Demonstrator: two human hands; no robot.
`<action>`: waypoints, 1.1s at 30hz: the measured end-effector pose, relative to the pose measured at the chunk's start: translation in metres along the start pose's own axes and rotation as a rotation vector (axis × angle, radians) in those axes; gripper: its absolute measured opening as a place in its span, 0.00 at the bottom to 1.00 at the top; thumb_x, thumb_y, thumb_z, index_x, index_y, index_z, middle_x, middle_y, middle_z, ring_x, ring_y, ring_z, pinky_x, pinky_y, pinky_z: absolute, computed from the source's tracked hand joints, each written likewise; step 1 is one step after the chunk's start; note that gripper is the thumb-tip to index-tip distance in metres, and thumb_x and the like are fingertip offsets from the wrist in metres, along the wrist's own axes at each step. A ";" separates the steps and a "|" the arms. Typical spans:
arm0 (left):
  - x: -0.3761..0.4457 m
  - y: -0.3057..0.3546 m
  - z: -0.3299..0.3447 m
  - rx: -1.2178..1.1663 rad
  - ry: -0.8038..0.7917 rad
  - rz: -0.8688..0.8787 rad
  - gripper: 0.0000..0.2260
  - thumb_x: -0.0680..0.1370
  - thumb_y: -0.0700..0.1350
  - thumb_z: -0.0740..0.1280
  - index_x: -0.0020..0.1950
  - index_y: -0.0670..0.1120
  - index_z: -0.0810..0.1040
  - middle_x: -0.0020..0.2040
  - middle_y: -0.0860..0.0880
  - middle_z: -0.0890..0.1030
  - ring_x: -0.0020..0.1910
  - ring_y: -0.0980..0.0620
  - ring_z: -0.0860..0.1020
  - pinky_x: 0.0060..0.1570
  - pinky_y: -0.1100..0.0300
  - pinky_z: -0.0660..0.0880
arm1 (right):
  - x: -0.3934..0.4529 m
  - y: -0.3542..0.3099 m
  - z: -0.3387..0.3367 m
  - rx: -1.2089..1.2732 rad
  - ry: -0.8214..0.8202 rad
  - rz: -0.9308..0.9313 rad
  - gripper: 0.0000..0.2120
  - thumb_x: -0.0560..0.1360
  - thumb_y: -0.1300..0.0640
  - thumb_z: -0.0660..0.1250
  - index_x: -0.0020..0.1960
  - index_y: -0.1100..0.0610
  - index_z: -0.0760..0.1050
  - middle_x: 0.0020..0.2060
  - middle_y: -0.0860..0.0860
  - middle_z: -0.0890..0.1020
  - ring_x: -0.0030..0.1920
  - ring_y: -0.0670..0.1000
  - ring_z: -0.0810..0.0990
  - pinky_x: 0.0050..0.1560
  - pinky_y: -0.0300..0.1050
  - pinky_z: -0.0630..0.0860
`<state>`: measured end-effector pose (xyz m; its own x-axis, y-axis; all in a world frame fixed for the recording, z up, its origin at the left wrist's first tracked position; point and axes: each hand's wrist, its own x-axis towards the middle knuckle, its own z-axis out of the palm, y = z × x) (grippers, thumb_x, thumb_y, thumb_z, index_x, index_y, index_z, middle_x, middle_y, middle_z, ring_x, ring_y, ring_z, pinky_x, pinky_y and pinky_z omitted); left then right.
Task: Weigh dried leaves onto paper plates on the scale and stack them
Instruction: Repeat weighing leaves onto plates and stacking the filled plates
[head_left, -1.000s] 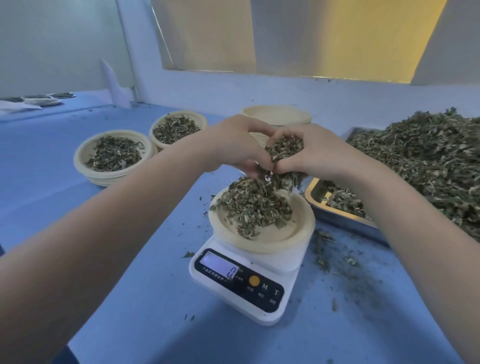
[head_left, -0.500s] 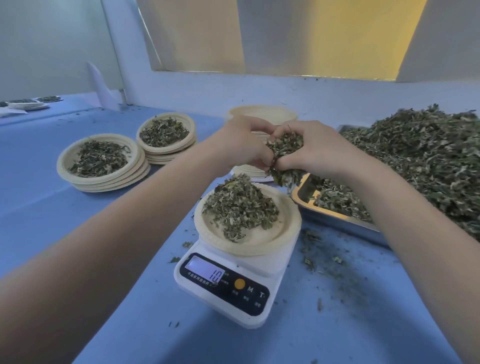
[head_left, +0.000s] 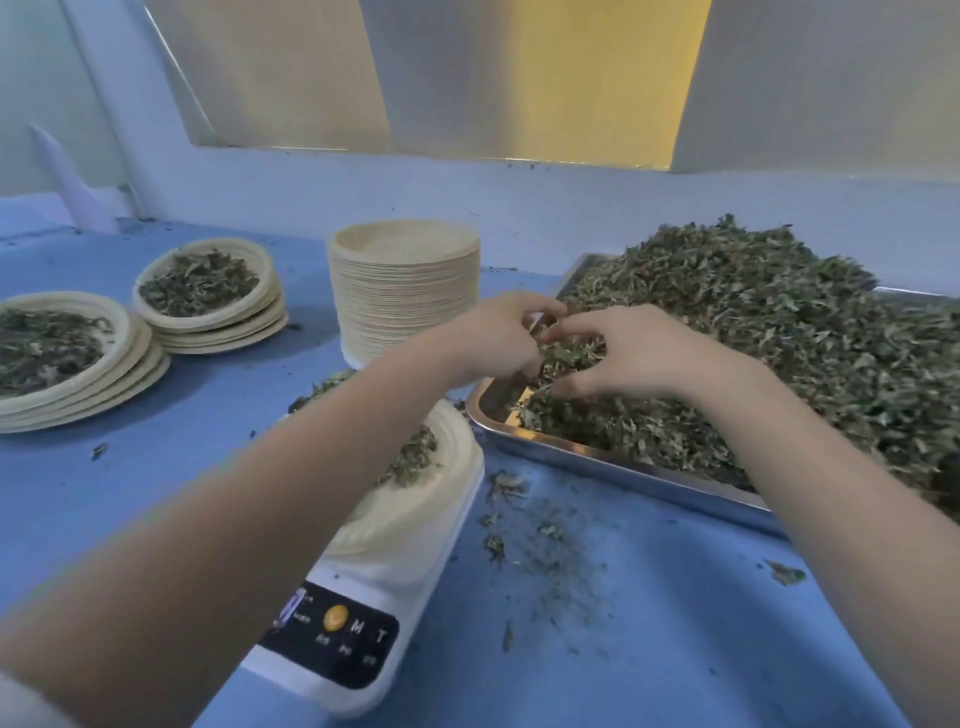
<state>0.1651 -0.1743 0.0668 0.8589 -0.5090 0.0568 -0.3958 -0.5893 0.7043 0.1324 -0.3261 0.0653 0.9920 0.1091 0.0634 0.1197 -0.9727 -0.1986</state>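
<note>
A white scale (head_left: 358, 613) stands on the blue table with a paper plate (head_left: 452, 447) of dried leaves (head_left: 410, 460) on it. My left forearm hides most of the plate and the scale's display. My left hand (head_left: 493, 338) and my right hand (head_left: 628, 353) are together over the near left corner of the metal tray (head_left: 597, 460). Between them, their curled fingers hold a clump of dried leaves (head_left: 569, 358). The tray carries a big pile of dried leaves (head_left: 779, 332).
A tall stack of empty paper plates (head_left: 405, 291) stands behind the scale. Two stacks of filled plates lie at the left, one nearer (head_left: 62, 358) and one farther back (head_left: 208, 291). Leaf crumbs (head_left: 540, 535) litter the table right of the scale. A wall ledge runs behind.
Both hands have moved right with the clump of leaves, from above the plate on the scale to over the tray's corner. The view has shifted, and my left forearm now covers the display.
</note>
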 end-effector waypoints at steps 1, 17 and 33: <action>-0.004 -0.004 -0.007 -0.003 0.039 0.001 0.25 0.74 0.31 0.63 0.68 0.50 0.71 0.66 0.43 0.71 0.60 0.49 0.74 0.50 0.59 0.74 | 0.002 -0.008 0.004 0.042 0.042 -0.050 0.25 0.69 0.44 0.72 0.65 0.40 0.72 0.64 0.49 0.76 0.56 0.50 0.76 0.49 0.42 0.69; -0.105 -0.101 -0.084 -0.184 0.526 -0.240 0.12 0.76 0.35 0.59 0.45 0.51 0.76 0.51 0.46 0.80 0.54 0.45 0.78 0.58 0.47 0.74 | 0.033 -0.167 0.076 0.045 0.133 -0.453 0.17 0.73 0.36 0.61 0.54 0.47 0.74 0.46 0.50 0.69 0.50 0.54 0.73 0.48 0.47 0.70; -0.092 -0.082 -0.079 -0.454 0.567 -0.092 0.15 0.80 0.42 0.55 0.36 0.50 0.75 0.26 0.58 0.75 0.31 0.57 0.75 0.47 0.52 0.78 | 0.040 -0.164 0.036 0.203 0.490 -0.514 0.09 0.77 0.54 0.62 0.50 0.58 0.77 0.44 0.55 0.80 0.46 0.54 0.76 0.43 0.44 0.64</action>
<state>0.1443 -0.0299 0.0592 0.9671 0.0061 0.2543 -0.2459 -0.2333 0.9408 0.1541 -0.1553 0.0652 0.6831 0.3905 0.6171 0.6164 -0.7615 -0.2005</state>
